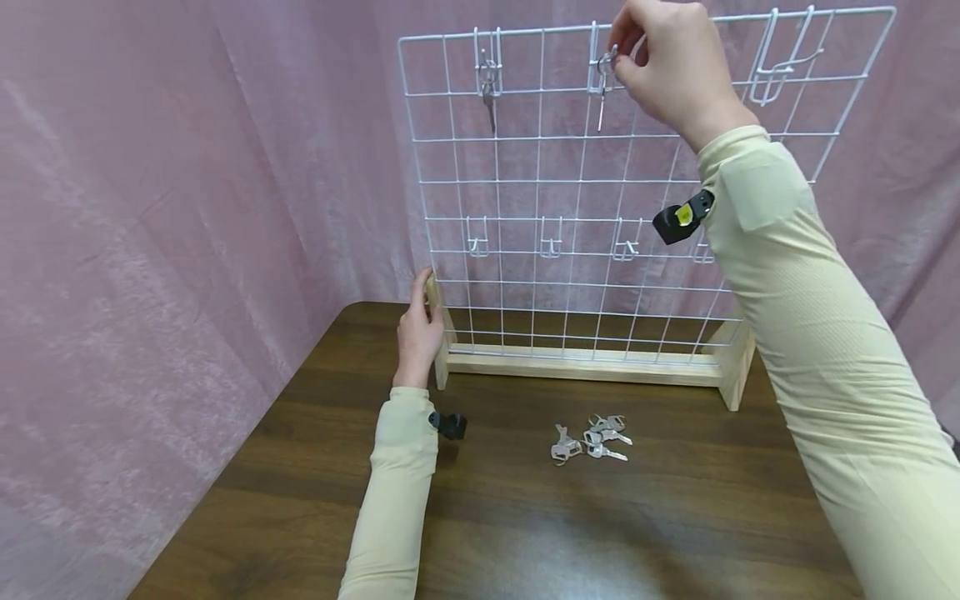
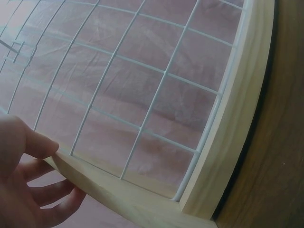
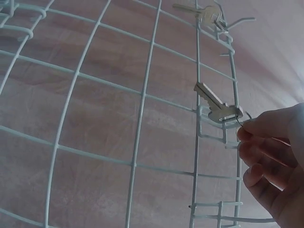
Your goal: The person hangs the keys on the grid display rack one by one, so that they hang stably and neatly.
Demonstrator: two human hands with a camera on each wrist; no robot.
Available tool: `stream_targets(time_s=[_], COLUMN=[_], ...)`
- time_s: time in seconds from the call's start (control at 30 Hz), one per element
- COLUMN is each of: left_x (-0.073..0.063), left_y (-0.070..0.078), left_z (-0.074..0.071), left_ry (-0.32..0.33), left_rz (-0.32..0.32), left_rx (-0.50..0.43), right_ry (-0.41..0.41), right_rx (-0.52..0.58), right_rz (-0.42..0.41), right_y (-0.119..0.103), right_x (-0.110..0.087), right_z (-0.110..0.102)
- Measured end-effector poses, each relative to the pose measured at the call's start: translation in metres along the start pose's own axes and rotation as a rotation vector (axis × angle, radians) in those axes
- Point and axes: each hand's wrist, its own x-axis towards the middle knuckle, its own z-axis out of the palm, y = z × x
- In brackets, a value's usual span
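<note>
A white wire grid rack (image 1: 558,179) stands upright in a wooden base (image 1: 585,367). High on the grid, my right hand (image 1: 678,71) pinches the ring of a silver key (image 3: 223,112) beside the middle top hook (image 1: 593,62); whether the ring is over the hook I cannot tell. Another key (image 1: 489,96) hangs from the top left hook (image 1: 477,58). Lower down, my left hand (image 1: 420,335) grips the base's left wooden side post (image 2: 107,189), thumb on one face and fingers round the other.
Several loose keys (image 1: 604,439) lie on the brown table (image 1: 525,533) in front of the rack. One more top hook (image 1: 780,71) is at the right, and a row of smaller hooks (image 1: 551,242) runs lower down. A pink curtain (image 1: 187,208) hangs behind.
</note>
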Motion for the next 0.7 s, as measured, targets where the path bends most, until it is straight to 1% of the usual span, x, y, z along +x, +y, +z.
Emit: stream_targets(time_s=[0.23, 0.37, 0.47, 0.53, 0.7], left_x=[0.0, 0.002, 0.003, 0.003, 0.002], left_y=[-0.001, 0.0, 0.0, 0.0, 0.0], left_z=[0.0, -0.001, -0.002, -0.002, -0.002], left_ry=[0.01, 0.016, 0.021, 0.022, 0.013], left_rz=[0.005, 0.011, 0.016, 0.016, 0.011], left_rx=[0.008, 0.013, 0.016, 0.019, 0.022], right_ry=[0.006, 0.05, 0.083, 0.087, 0.041], right_rx=[0.064, 0.102, 0.138, 0.158, 0.159], right_rz=[0.083, 0.116, 0.102, 0.085, 0.034], right_y=[-0.003, -0.004, -0.006, -0.008, -0.013], right_x=[-0.009, -0.021, -0.035, -0.045, -0.076], right_z=[0.001, 0.003, 0.006, 0.009, 0.015])
